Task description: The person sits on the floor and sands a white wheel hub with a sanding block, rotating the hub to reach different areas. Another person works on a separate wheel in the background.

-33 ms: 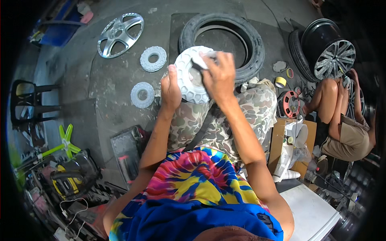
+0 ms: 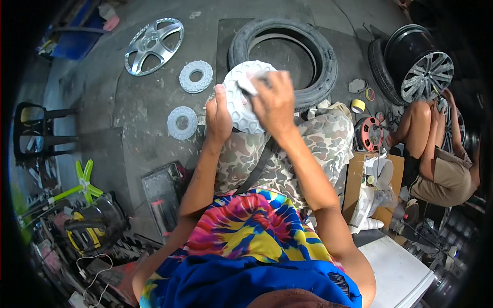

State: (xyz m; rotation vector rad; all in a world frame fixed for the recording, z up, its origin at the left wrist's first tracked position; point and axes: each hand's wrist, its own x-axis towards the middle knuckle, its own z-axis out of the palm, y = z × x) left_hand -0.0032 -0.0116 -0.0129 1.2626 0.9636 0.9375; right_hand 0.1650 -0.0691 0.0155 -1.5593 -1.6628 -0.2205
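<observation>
My left hand grips the left edge of a pale grey ring-shaped disc, its thumb along the rim. Rounded recesses run around the disc's face, and it is held up tilted above my knees. In my right hand is a small folded piece that looks like sandpaper, white on one side, pressed to the disc's upper face. Motion blurs those fingers, and they cover the disc's right part. Two similar grey rings lie on the floor to the left, one farther and one nearer.
A bare tire lies just beyond my hands. A silver five-spoke wheel face is at far left. On the right are yellow tape, a red reel, a cardboard box and a person crouching by a multi-spoke wheel.
My right hand has shifted slightly left with the folded sandpaper across the disc's face. My left hand keeps its grip on the rim.
</observation>
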